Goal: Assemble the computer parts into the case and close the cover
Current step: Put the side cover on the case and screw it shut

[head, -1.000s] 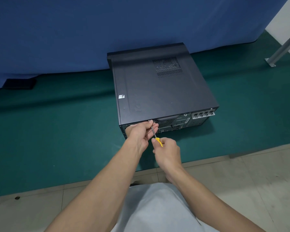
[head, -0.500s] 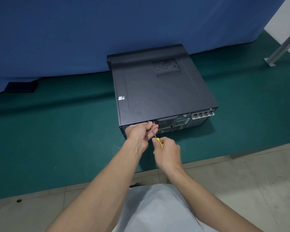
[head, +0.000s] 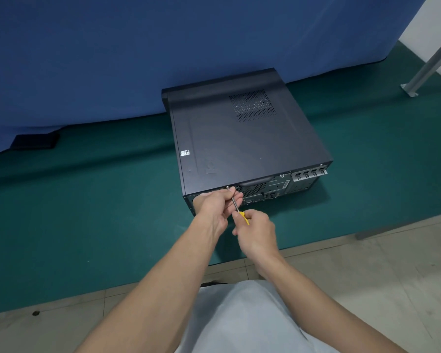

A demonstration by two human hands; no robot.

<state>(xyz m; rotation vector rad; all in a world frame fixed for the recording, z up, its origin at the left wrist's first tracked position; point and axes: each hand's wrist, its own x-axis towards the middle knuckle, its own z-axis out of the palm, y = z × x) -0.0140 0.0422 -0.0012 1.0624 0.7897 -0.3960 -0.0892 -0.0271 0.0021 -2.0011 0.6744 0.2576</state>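
Note:
A black desktop computer case point(head: 242, 138) lies flat on the green mat, its cover on top and its rear panel facing me. My right hand point(head: 256, 233) grips the yellow handle of a small screwdriver point(head: 239, 209). The metal shaft runs up to a silver screw point(head: 227, 187) at the rear top edge of the case. My left hand point(head: 215, 203) rests against the rear panel and pinches the shaft near its tip. Much of the handle is hidden in my right palm.
The green mat point(head: 87, 212) covers the floor up to a blue curtain point(head: 163, 47) behind the case. A flat black object point(head: 35, 141) lies at the curtain's foot on the left. A metal post point(head: 428, 62) slants at the right. Tiled floor point(head: 379, 271) lies near me.
Both hands stay at the screw on the rear edge. The view has shifted slightly, and the right hand has turned a little around the handle.

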